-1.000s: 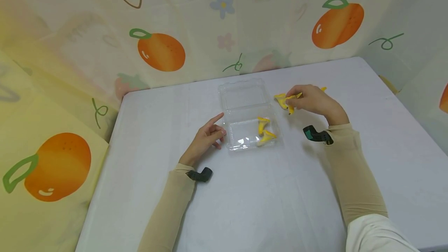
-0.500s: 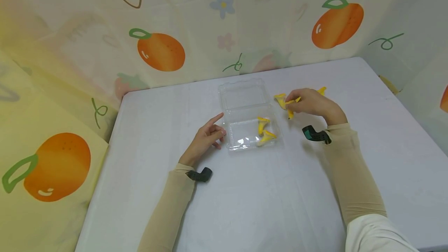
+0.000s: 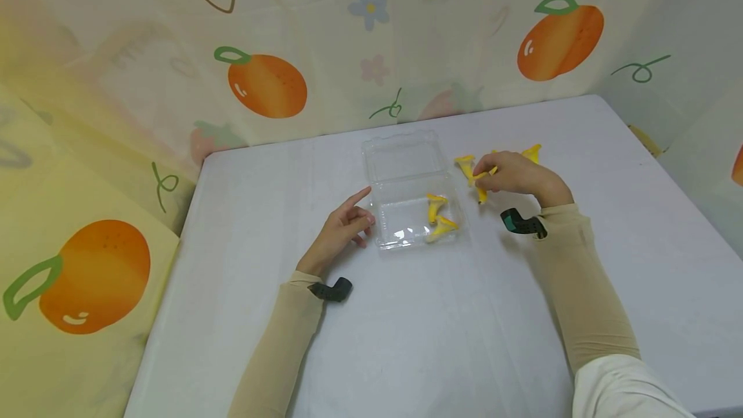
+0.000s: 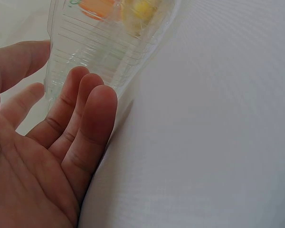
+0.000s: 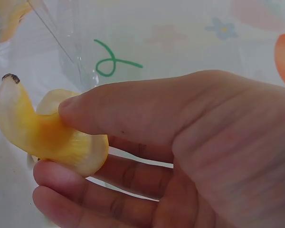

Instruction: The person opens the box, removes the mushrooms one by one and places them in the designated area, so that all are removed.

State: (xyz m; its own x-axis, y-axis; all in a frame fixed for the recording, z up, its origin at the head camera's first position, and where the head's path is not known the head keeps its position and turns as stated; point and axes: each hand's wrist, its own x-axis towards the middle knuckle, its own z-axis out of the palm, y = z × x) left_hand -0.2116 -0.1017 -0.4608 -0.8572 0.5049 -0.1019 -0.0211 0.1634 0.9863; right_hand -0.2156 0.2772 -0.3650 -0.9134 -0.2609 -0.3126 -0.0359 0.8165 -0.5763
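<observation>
My right hand (image 3: pixel 513 174) pinches a yellow trumpet-shaped piece (image 5: pixel 42 135) between thumb and fingers. Pale ribs and a dark narrow tip show on it in the right wrist view. Just right of the clear plastic clamshell box (image 3: pixel 389 211), this hand is low over the table. The box lies with its lid (image 3: pixel 402 159) folded back, and two similar yellow pieces (image 3: pixel 444 227) rest on the right side of its base. At the box's left wall is my left hand (image 3: pixel 342 231), index finger extended and the other fingers loosely bent, holding nothing.
Another yellow piece (image 3: pixel 465 164) lies beside the right fingertips, and one more (image 3: pixel 532 153) shows behind the right hand. The table (image 3: pixel 441 328) has a white cloth. A fruit-print curtain (image 3: pixel 325 37) rises along its back edge.
My right hand has shifted slightly toward the front of the table with the pinched yellow piece, showing more of the piece behind it. My left hand and the box have stayed put.
</observation>
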